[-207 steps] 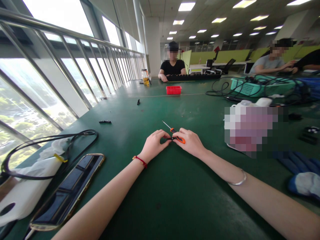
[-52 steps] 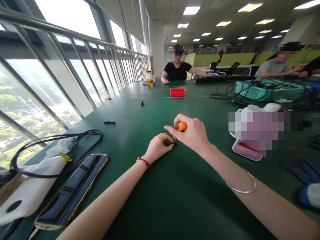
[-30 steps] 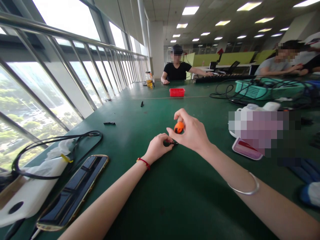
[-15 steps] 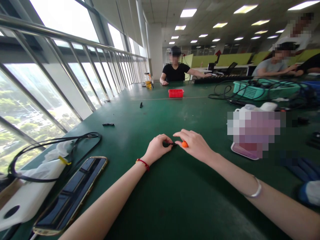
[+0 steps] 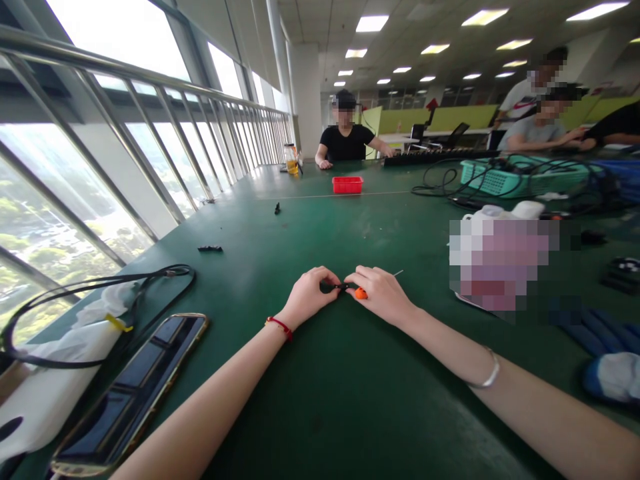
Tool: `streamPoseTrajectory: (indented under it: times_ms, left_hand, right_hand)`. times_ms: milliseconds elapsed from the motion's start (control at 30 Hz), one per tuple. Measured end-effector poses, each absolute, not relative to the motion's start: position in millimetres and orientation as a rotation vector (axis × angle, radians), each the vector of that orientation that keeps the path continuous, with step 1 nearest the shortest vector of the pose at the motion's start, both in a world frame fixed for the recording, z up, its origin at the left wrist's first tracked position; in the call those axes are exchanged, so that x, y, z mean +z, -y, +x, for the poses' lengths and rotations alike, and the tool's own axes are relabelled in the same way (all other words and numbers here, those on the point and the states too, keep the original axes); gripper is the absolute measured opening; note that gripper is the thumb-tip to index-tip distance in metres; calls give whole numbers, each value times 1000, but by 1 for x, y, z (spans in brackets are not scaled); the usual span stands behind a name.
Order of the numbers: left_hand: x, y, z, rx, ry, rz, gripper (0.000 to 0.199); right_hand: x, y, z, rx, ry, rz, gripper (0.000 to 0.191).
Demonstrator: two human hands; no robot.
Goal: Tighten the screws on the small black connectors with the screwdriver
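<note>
Near the middle of the green table (image 5: 320, 373), my left hand (image 5: 311, 293) pinches a small black piece (image 5: 342, 287) between thumb and fingers. From the other side, my right hand (image 5: 379, 292) closes its thumb and forefinger on that same piece. An orange handle (image 5: 361, 293) lies in my right palm, and a thin metal shaft (image 5: 399, 273) sticks out behind the knuckles, so a screwdriver seems to be held there. The fingertips of both hands almost meet around the piece. Its exact shape is too small to tell.
A phone (image 5: 135, 393), a white case (image 5: 65, 387) and black cables lie at left. Small black parts (image 5: 210, 249) sit beyond. A red tray (image 5: 347, 185) stands near a seated person. At right are a green basket (image 5: 525, 179), a blurred pink item (image 5: 505, 260) and a glove (image 5: 617, 377).
My right thumb and forefinger, apart before, have closed on the black piece. The metal shaft now shows behind my right hand. The view has shifted slightly.
</note>
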State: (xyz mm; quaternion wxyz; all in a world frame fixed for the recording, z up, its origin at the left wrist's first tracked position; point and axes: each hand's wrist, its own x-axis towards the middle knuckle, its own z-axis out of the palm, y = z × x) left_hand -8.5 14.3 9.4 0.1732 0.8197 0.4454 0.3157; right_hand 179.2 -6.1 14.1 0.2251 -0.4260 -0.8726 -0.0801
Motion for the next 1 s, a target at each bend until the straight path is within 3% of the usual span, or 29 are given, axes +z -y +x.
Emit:
streamPoseTrajectory:
  times_ms: [1000]
  left_hand:
    - [11, -14, -10, 868, -1331, 2445, 10]
  right_hand:
    - [13, 6, 183, -105, 2231, -1264, 11]
